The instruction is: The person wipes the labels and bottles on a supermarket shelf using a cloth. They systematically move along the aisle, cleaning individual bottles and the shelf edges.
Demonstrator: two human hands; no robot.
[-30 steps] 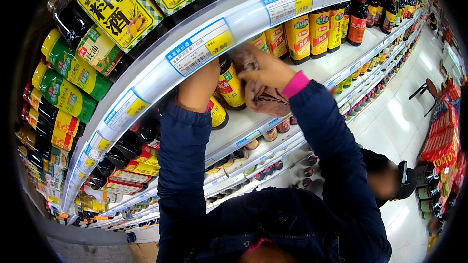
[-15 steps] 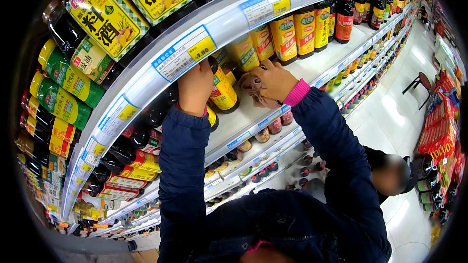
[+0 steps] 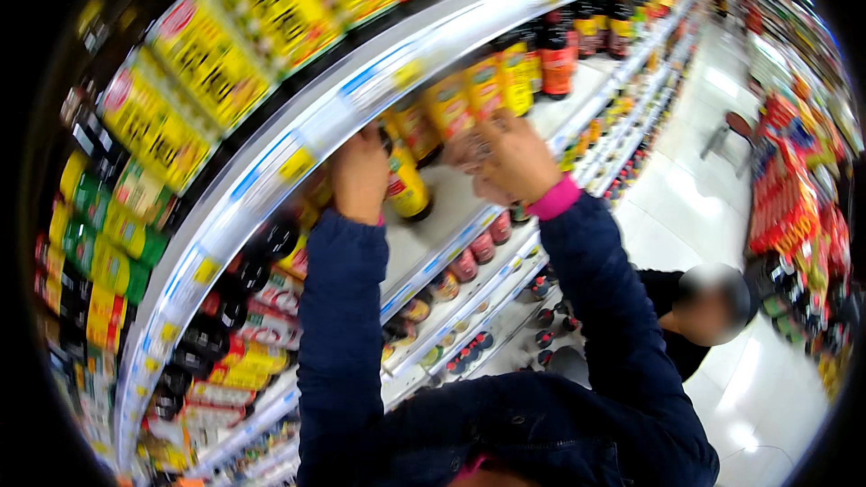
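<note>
Two hands at the shelf point(image 3: 444, 207), mid-frame. Right hand point(image 3: 519, 158) is closed round a bunched brownish cloth point(image 3: 467, 155) at center frame; it's motion-blurred, so can't confirm how much of it touches the shelf. Left hand point(image 3: 359, 176), left of center, is at the yellow-label bottle point(image 3: 408, 188); fingertips are hidden, so can't tell if it grips the neck or just braces.

Looks like a wipe with one hand guarding the stock. To do it well: get a firm hold high on the bottle before pushing cloth near its base. Flatten the cloth under the palm; loose folds could snag a base and tip it. Short strokes, back to front, ending at the front lip point(image 3: 437, 260). Watch the right knuckles: the yellow bottles point(image 3: 449, 106) stand near them, just above in frame. Wrists low, since the upper rail point(image 3: 347, 106) crosses above the left hand. Red-label bottle point(image 3: 557, 65), upper right, sits apart from both hands; leave it.
</note>
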